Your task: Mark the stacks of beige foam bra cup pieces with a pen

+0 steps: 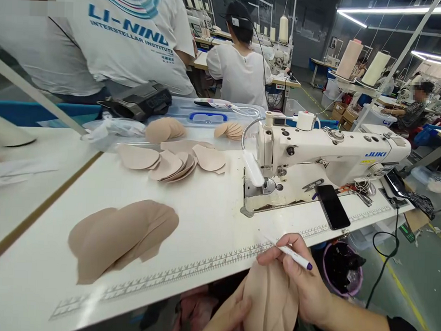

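Note:
In front of the table's edge, my left hand (232, 308) is closed on the side of several layered beige fabric pieces (269, 302). My right hand (308, 279) pinches a slim white marker pen (293, 256) with a purple end, and its fingers also touch the top and right side of the layers. On the table to the left lies a fanned pile of larger beige fabric pieces (124, 239). Farther back are smaller curved beige pieces (173, 164) in overlapping groups. The lower part of the layers runs out of view.
A white sewing machine (333, 150) stands at the right, with a black phone (334, 207) and thread snips (313, 184) by it. A printed ruler (188, 273) follows the table's front edge. Below hangs a purple-rimmed bin (325, 270). Two people (242, 65) are beyond the table.

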Demonstrator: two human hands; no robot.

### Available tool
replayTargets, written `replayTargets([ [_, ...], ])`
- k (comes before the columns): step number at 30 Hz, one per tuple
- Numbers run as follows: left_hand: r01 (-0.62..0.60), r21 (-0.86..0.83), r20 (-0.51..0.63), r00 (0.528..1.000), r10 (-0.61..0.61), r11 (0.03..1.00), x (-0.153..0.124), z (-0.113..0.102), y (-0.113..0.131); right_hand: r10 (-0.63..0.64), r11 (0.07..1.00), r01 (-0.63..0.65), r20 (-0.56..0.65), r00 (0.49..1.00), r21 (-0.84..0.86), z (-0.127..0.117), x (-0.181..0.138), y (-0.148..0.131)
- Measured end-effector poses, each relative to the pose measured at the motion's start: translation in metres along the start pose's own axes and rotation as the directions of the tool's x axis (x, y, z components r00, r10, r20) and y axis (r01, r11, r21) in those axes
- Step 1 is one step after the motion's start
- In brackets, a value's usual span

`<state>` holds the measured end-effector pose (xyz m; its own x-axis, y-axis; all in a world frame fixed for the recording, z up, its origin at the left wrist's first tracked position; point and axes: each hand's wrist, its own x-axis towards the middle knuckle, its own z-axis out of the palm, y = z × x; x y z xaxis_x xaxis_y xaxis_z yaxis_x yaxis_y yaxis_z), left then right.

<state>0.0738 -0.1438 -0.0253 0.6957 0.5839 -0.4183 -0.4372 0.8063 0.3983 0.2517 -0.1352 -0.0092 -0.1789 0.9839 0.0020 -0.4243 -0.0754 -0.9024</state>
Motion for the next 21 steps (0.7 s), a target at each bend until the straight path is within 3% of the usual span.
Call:
replayTargets([
  [3,-0.113,-0.105,0.061,0.991,0.12,0.988,0.008,-0.003,-0.004,-0.096,0.988,0.092,-0.028,0.995,-0.126,-0.004,-0.003,-0.002],
  [5,-0.157,-0.193,0.122,0.976,0.183,0.969,0.013,-0.008,-0.004,-0.162,0.97,0.133,-0.137,0.977,-0.202,-0.007,-0.003,-0.004],
  [8,-0.119,-0.298,0.206,0.961,0.186,0.947,0.019,-0.013,0.0,-0.296,0.87,0.162,-0.232,0.926,-0.465,-0.013,-0.006,-0.01],
  [10,-0.096,-0.331,0.187,0.968,0.165,0.939,0.02,-0.013,0.005,-0.346,0.75,0.174,-0.154,0.925,-0.638,-0.017,-0.009,-0.015],
  [13,-0.156,-0.33,0.039,0.983,0.179,0.931,0.02,-0.005,0.011,-0.323,0.616,0.189,-0.026,0.946,-0.765,-0.022,-0.012,-0.021],
  [16,-0.196,-0.236,-0.093,0.979,0.179,0.952,0.019,0.004,0.012,-0.322,0.59,0.176,-0.029,0.946,-0.788,-0.023,-0.011,-0.025],
  [21,-0.165,-0.074,-0.088,0.983,0.158,0.984,0.02,0.013,0.01,-0.372,0.511,0.269,0.073,0.925,-0.816,-0.02,-0.001,-0.036],
])
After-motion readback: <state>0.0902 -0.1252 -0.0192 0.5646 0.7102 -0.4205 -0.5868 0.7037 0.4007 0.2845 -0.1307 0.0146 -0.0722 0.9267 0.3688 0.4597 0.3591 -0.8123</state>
